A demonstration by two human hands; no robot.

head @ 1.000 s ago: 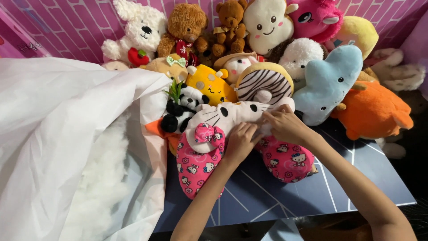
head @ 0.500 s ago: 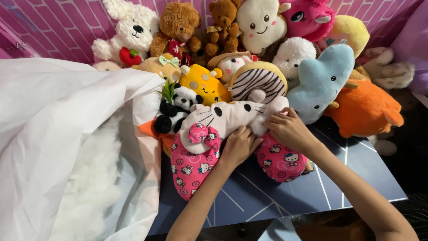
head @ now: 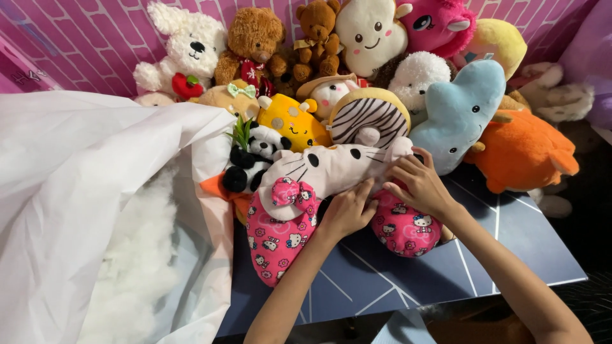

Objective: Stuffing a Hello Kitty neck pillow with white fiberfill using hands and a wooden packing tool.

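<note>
Left of the cat cushion (head: 331, 172) the white bag (head: 76, 191) gapes with stuffing (head: 134, 267). The left hand (head: 347, 213) presses flat on the cushion's seam, fingers closed; the right hand (head: 417, 185) pinches its edge. Best keep both pressing evenly, so the pink cover (head: 280, 236) stays smooth.

wall (head: 76, 38) — pink brick pattern | table (head: 497, 255) — dark blue, white lines | light — even

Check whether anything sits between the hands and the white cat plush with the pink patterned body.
Nothing visible does. The left hand and right hand both already rest directly on the white cat plush, left near its middle, right at its far end, fingers touching the fabric.
</note>
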